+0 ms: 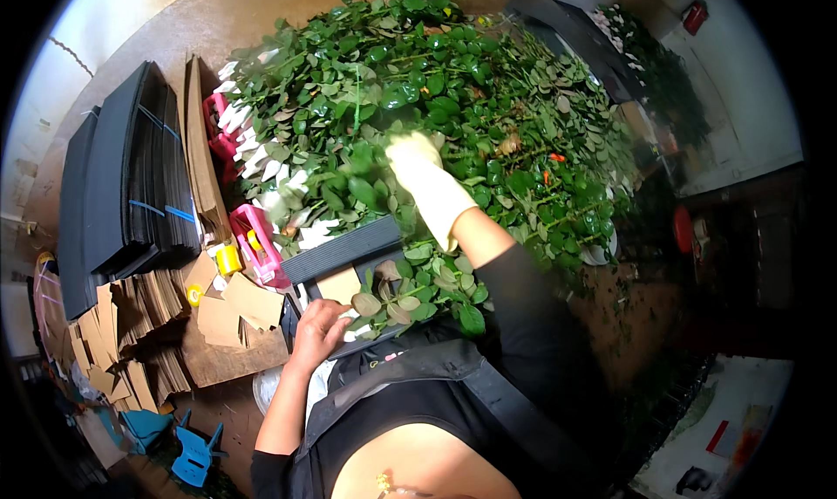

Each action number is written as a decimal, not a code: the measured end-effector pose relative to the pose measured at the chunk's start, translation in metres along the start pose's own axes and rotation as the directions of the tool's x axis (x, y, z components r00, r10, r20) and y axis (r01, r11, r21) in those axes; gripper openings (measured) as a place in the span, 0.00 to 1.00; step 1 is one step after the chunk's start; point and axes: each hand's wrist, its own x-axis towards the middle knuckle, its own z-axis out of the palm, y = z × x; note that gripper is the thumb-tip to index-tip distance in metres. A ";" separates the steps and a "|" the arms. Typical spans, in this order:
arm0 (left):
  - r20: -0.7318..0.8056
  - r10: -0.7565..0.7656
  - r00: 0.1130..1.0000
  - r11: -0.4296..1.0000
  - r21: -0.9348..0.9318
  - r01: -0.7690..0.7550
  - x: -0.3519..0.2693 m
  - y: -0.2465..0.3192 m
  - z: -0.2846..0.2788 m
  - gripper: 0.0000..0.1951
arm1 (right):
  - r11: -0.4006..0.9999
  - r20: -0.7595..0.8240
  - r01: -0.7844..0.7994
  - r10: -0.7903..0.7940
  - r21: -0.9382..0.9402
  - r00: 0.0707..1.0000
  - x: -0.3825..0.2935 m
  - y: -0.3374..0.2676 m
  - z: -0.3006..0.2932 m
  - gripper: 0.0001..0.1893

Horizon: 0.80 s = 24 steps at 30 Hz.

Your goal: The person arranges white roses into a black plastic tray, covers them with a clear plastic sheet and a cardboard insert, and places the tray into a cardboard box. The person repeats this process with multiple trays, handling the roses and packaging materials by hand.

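My right hand [422, 172], in a pale rubber glove, reaches over a large heap of leafy rose stems [431, 60]. Its fingers look closed around a stem whose leaves [366, 188] are blurred by motion; a blurred white-covered flower head [282, 199] lies in line with it. My bare left hand [320, 332] is at the near end of a black corrugated sheet [343, 250], bent up along its far side. Beside its fingertips, leafy stems [418, 289] and white-covered heads lie on the sheet, along with a piece of brown cardboard [339, 284]. Its grip is partly hidden.
Pink tape dispensers [258, 244] and a yellow tape roll [228, 260] stand left of the heap. Stacked black corrugated sheets [124, 172] and brown cardboard pieces [252, 299] crowd the table's left side. A blue plastic stool [194, 456] is on the floor, lower left.
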 end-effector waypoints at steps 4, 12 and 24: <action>0.002 -0.022 1.000 0.999 -0.048 0.022 0.000 -0.004 0.003 0.12 | 0.733 -0.636 0.498 -0.116 0.463 0.763 -0.062 0.014 -0.045 0.16; -0.041 -0.099 0.994 0.971 -0.222 0.088 -0.009 -0.044 0.014 0.40 | 0.238 -0.043 0.093 -0.207 0.967 0.977 -0.191 -0.014 -0.098 0.06; 0.037 -0.017 0.999 0.986 -0.163 0.023 0.003 -0.007 0.003 0.25 | 0.429 -0.003 -0.159 0.353 0.889 0.936 -0.241 0.061 0.081 0.16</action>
